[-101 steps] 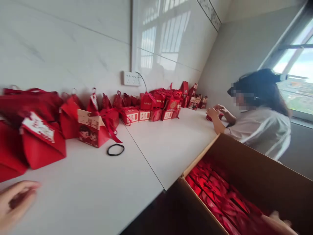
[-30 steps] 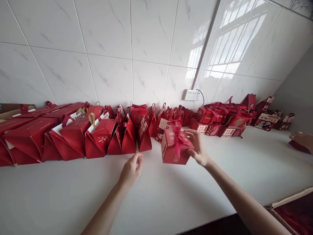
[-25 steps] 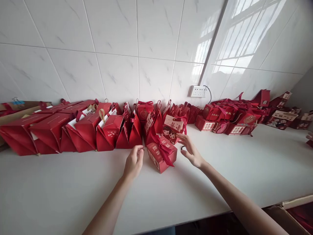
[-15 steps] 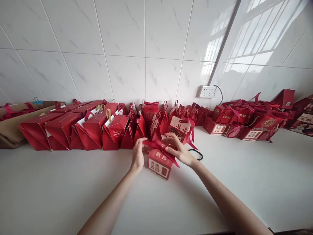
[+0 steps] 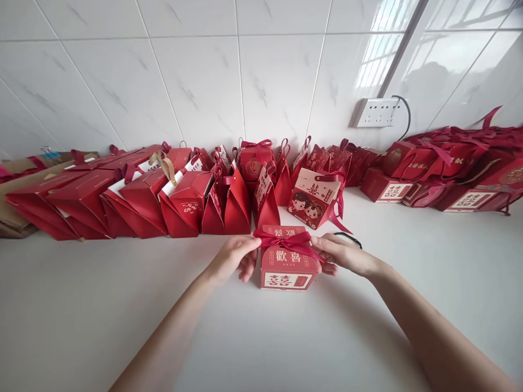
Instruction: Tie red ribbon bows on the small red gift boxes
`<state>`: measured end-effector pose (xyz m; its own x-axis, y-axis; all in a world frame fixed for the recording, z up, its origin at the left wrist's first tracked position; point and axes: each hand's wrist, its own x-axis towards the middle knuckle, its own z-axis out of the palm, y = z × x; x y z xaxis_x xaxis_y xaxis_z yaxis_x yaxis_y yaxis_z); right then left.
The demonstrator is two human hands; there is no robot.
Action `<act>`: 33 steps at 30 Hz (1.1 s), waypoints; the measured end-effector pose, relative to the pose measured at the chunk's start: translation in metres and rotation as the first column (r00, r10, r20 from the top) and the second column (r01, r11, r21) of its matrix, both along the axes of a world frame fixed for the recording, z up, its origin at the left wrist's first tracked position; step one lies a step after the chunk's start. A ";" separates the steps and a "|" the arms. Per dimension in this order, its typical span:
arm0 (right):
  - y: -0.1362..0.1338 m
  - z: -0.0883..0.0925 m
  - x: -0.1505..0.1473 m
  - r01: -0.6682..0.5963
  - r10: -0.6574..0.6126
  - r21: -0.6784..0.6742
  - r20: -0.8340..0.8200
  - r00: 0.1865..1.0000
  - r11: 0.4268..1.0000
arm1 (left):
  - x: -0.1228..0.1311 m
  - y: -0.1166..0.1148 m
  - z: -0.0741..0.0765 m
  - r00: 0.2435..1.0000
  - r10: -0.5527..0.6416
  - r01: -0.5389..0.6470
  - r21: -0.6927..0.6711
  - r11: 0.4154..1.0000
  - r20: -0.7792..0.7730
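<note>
A red gift box [image 5: 281, 272] with a white label and Chinese characters stands on the white table, facing me squarely. Tied across its top is a red ribbon bow [image 5: 288, 242]. My left hand [image 5: 233, 256] pinches the bow's left side between thumb and forefinger, the other fingers curled beside the box. On the opposite side, my right hand [image 5: 343, 253] pinches the bow's right side. Just behind the box leans a gift box with two cartoon figures [image 5: 312, 198], its own ribbon trailing to the right.
Rows of red gift boxes [image 5: 139, 207] line the tiled wall at left and centre. More boxes are piled [image 5: 433, 163] at the right. A brown paper bag [image 5: 16, 190] stands far left. A black band [image 5: 351, 238] lies behind my right hand, below a power strip [image 5: 378, 112].
The box has turned to face me and sits slightly further right in view. Both hands have moved from around its top to pinching the bow's two sides. The view has tilted down.
</note>
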<state>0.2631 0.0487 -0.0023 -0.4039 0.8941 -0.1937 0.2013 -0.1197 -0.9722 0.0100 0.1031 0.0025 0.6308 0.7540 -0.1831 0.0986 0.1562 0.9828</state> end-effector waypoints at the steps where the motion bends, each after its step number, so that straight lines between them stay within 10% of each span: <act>1: 0.000 0.001 -0.002 0.010 -0.010 0.002 -0.046 0.999 1.000 | 0.001 -0.001 0.000 1.000 -0.005 0.005 -0.005 1.000 0.005; 23: 0.004 0.007 0.015 0.389 -0.246 0.147 -0.565 0.788 0.909 | -0.014 0.002 0.015 0.928 0.203 -0.202 -0.035 0.979 0.312; 28: -0.004 0.018 0.033 0.726 -0.378 0.139 -0.779 0.500 0.674 | -0.037 0.012 0.023 0.687 0.413 -0.399 -0.164 0.902 0.598; 33: -0.002 0.018 0.041 0.782 -0.379 0.105 -0.830 0.409 0.614 | -0.042 0.020 0.021 0.403 0.658 -0.571 -0.388 0.724 0.636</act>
